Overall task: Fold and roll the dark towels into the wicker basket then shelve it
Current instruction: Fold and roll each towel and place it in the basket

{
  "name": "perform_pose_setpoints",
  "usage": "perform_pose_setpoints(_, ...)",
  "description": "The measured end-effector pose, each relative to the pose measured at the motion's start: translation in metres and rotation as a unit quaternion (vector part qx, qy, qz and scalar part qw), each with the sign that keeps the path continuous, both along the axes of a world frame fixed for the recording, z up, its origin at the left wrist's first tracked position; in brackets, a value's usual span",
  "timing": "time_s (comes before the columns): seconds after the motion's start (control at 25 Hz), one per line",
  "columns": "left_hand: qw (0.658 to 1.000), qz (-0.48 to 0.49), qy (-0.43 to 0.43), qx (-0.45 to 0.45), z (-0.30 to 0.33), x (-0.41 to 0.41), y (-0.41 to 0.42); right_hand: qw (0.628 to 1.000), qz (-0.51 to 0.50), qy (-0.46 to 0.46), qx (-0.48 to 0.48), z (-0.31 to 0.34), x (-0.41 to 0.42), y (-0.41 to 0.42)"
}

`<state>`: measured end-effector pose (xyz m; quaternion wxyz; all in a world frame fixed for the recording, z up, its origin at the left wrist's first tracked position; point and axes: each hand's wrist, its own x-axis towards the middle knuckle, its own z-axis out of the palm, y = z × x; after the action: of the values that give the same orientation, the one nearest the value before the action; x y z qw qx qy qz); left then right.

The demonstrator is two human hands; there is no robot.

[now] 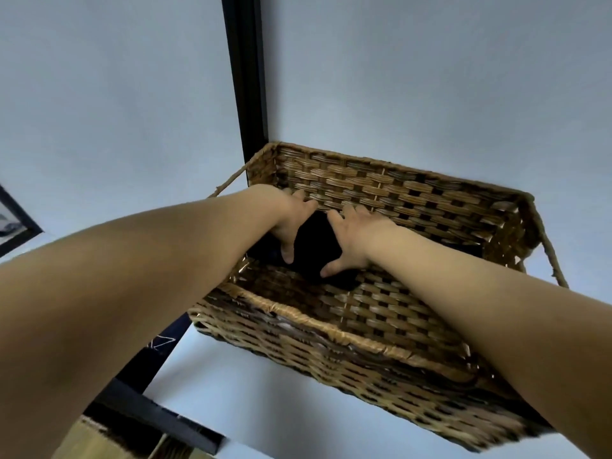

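A brown wicker basket (381, 329) sits in front of me, its open top facing the camera. Inside it, at the left end, lies a rolled dark towel (316, 241). Both my hands reach into the basket. My left hand (291, 223) holds the roll from the left, fingers over its far side and thumb down its front. My right hand (356, 236) holds it from the right, fingers spread over the top and thumb under the near side. More dark fabric shows at the basket's bottom right (463, 248), mostly hidden.
A black upright post (246, 77) rises behind the basket's left corner against a pale wall. A black frame bar (155, 415) runs along the lower left. Rope handles stick out at the basket's left (228, 185) and right ends. A dark-framed picture (13, 223) hangs far left.
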<state>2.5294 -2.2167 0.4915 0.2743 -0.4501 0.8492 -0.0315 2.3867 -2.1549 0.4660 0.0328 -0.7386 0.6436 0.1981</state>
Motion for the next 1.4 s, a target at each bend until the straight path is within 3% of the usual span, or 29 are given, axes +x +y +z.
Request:
perform_pose_setpoints(0.44,0.999,-0.044,-0.014,-0.015,-0.008,-0.006,0.004,1.000,0.004,-0.018,-0.008,-0.010,-0.002,-0.001)
perform_pose_setpoints(0.6,0.999,-0.021,0.034,0.003,0.015,0.002,0.021,0.997,-0.011,-0.074,0.030,0.017,-0.005,0.006)
perform_pose_setpoints(0.72,0.989,-0.011,0.143,0.018,0.055,0.005,0.037,0.994,0.002,-0.110,0.019,0.065,-0.014,0.025)
perform_pose_setpoints(0.8,0.980,-0.014,0.192,-0.042,0.090,0.005,0.054,0.990,-0.001,-0.143,-0.019,0.107,-0.029,0.044)
perform_pose_setpoints(0.88,0.952,-0.038,0.249,-0.173,0.113,0.004,0.070,0.977,-0.016,-0.176,-0.123,0.146,-0.046,0.070)
perform_pose_setpoints(1.0,0.888,-0.092,0.315,-0.323,0.125,-0.006,0.092,0.944,-0.012,-0.096,-0.317,0.166,-0.064,0.109)
perform_pose_setpoints(1.4,0.873,-0.121,0.343,-0.325,0.111,-0.127,0.147,0.926,-0.083,-0.061,-0.364,0.151,-0.163,0.191)
